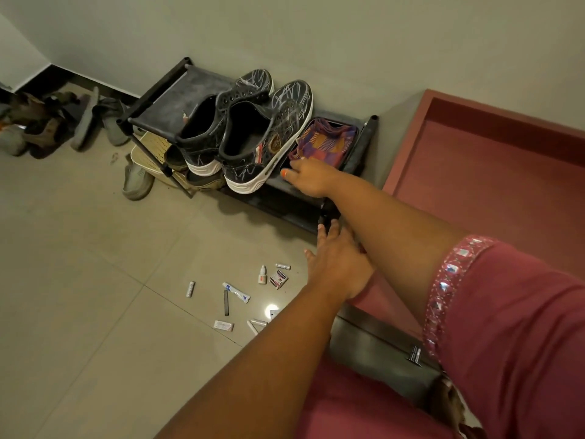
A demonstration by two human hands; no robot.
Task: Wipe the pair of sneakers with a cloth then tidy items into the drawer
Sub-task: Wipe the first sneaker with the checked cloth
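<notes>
While right hand (311, 177) pinches cloth (323, 142), left hand (335, 264) lies relaxed; labels unreadable

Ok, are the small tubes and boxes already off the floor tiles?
No, the small tubes and boxes lie scattered on the beige floor tiles, below the black metal shoe rack.

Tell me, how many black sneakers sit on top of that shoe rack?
2. One black sneaker stands on the left of the rack's top shelf, the other sneaker right beside it, next to the cloth. Other shoes lie below and beyond.
</notes>
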